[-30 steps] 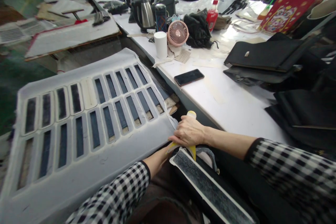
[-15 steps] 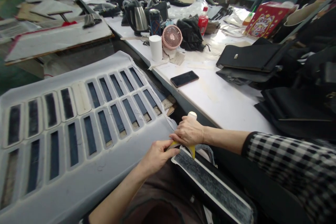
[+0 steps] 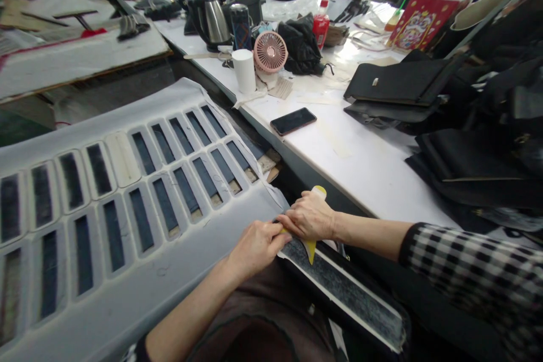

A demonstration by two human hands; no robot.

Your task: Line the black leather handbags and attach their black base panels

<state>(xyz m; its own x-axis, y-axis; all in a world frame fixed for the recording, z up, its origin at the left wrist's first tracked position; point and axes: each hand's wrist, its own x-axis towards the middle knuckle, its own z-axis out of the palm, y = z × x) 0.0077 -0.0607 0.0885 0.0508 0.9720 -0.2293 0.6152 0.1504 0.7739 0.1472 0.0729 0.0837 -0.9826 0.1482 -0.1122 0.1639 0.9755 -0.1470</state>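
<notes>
My right hand is wrapped round a scraper-like tool with a pale handle end and a yellow pointed blade. The blade's tip lies over the upper end of a long dark panel with a pale rim, which slants down to the right across my lap. My left hand is closed in a pinch at that same upper end, its fingertips against my right hand's fingers. What lies under those fingertips is mostly hidden.
To the left lies a grey sheet with two rows of framed oblong openings. On the white table are a phone, a pink fan, a white cup, a kettle and black leather-like pieces.
My right hand and the tool have shifted slightly right and down. The tool's handle leans further right, and more of its yellow blade shows over the panel. The view has swung slightly.
</notes>
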